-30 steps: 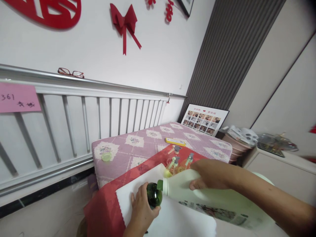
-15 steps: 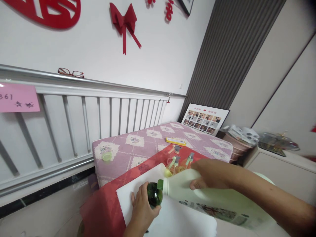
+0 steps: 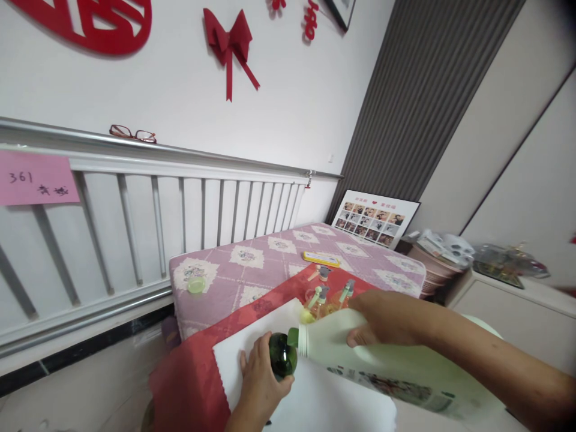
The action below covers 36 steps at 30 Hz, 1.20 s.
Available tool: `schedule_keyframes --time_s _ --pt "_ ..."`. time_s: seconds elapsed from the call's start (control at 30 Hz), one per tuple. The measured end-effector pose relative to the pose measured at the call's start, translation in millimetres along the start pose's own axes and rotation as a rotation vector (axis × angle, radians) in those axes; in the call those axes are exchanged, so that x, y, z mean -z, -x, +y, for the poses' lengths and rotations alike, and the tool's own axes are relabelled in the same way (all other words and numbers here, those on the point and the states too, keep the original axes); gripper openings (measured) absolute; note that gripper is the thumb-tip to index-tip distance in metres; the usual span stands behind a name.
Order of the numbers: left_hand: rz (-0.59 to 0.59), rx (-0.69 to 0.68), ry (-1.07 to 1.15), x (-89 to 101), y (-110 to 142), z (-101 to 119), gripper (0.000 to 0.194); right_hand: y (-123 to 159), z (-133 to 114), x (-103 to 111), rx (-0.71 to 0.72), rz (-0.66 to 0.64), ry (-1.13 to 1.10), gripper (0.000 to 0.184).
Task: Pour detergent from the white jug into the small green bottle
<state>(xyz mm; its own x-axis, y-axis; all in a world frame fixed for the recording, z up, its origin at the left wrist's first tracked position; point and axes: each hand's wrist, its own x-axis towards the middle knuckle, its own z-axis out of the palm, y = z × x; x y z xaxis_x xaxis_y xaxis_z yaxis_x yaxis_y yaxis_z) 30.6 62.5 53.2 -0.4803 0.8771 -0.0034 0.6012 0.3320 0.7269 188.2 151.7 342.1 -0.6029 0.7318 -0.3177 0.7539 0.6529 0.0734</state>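
Note:
My right hand (image 3: 382, 318) grips a large pale green jug (image 3: 391, 366) near its neck and holds it tipped on its side. The jug's open mouth touches the top of a small dark green bottle (image 3: 282, 355). My left hand (image 3: 261, 384) is wrapped round that bottle and steadies it on a white cloth (image 3: 315, 402). The cloth lies on a red cloth (image 3: 193, 384) at the near end of a table with a purple patterned cover (image 3: 270, 258). Whether liquid flows cannot be seen.
Two small spray bottles (image 3: 330, 298) stand just behind the jug. A light green cap (image 3: 197, 284) and a yellow flat object (image 3: 320, 258) lie on the purple cover. A white slatted rail (image 3: 180, 210) runs along the wall, glasses (image 3: 132, 132) on top. A photo board (image 3: 373, 218) leans at the far end.

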Motion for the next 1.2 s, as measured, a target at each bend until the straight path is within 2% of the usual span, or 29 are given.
schedule_keyframes --time_s 0.17,0.9,1.2 --pt "-0.006 0.008 -0.012 1.6 1.2 2.0 0.085 2.7 -2.7 1.5 -0.044 -0.069 -0.029 0.037" --pt "0.011 -0.011 -0.019 -3.3 -0.8 -2.6 0.085 0.0 0.7 -0.5 -0.027 -0.073 -0.025 0.038" --pt "-0.002 -0.004 -0.026 0.7 0.1 0.6 0.085 0.7 -1.8 0.9 -0.035 -0.073 -0.015 0.039"
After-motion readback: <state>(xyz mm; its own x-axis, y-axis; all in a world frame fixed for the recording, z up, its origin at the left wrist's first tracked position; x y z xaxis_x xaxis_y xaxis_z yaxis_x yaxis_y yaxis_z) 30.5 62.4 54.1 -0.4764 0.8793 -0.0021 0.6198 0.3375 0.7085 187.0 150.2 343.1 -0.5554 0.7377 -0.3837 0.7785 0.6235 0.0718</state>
